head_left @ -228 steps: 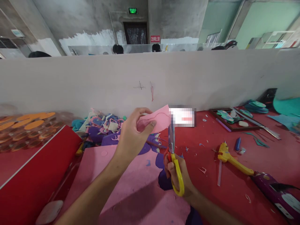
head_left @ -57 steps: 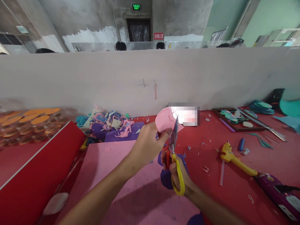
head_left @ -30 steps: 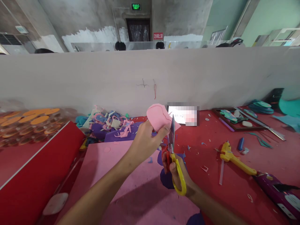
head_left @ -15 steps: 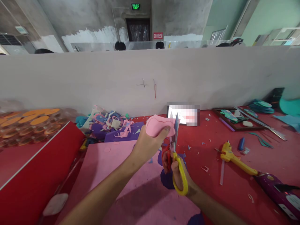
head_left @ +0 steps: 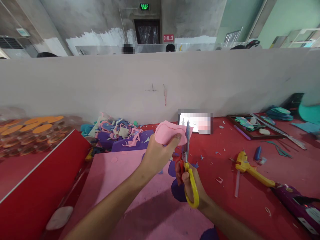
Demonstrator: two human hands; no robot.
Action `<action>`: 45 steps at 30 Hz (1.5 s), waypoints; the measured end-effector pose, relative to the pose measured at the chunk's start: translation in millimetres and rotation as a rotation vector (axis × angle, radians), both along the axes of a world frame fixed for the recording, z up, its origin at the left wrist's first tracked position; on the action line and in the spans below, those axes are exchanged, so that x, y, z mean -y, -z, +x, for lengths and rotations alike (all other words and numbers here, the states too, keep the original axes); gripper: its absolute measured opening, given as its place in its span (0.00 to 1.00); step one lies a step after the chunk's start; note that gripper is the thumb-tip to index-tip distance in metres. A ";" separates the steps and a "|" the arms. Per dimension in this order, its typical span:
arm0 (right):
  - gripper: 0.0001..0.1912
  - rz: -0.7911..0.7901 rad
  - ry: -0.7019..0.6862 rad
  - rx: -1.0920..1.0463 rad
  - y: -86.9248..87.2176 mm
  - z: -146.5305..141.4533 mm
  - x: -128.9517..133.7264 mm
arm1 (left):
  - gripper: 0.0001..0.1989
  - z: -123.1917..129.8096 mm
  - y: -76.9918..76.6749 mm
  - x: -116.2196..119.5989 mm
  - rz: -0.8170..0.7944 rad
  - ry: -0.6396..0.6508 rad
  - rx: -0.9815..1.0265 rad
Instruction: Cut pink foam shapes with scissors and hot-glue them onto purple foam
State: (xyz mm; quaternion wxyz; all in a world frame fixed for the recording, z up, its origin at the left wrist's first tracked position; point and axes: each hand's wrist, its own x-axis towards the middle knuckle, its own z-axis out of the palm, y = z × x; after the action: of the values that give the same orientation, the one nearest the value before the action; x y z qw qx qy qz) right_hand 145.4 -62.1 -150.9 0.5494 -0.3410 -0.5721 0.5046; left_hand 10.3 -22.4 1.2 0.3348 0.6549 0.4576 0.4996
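Observation:
My left hand (head_left: pixel 158 153) pinches a pink foam piece (head_left: pixel 168 134) with a rounded outline, thumb on its near side. The fingers of my right hand (head_left: pixel 191 183) are in the red and yellow handles of the scissors (head_left: pixel 192 191), whose blades point up and lie around the right edge of the foam. Both hands are raised over a large pink sheet (head_left: pixel 107 180) on the red table. Dark purple pieces (head_left: pixel 178 190) lie under and beside my right hand.
Colourful foam scraps (head_left: pixel 122 130) are heaped at the back left, near a slanting red board (head_left: pixel 42 173). A yellow glue gun (head_left: pixel 255 171), a blue stick (head_left: pixel 257 153) and a dark tray (head_left: pixel 270 136) lie right. A lit screen (head_left: pixel 192 123) leans against the partition.
The scissor blades have closed somewhat at the foam's right edge, and their handles have drawn closer together. My left hand and the foam have barely shifted.

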 end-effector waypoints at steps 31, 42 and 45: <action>0.35 0.018 0.072 0.102 -10.9 2.1 3.3 | 0.11 -3.3 -12.8 -0.9 0.018 -0.083 -0.033; 0.35 0.044 0.073 0.195 -10.7 5.8 4.3 | 0.13 -8.2 -10.9 -2.8 0.049 -0.129 -0.044; 0.36 0.036 0.064 0.191 -10.1 6.0 4.6 | 0.14 -8.9 -11.0 -3.3 0.073 -0.135 -0.060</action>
State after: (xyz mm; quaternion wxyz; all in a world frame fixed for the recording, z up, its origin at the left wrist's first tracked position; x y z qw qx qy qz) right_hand 151.4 -66.7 -140.8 0.5141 -0.3959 -0.6197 0.4416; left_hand 1.4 -19.2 12.2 0.2622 0.6492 0.4919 0.5175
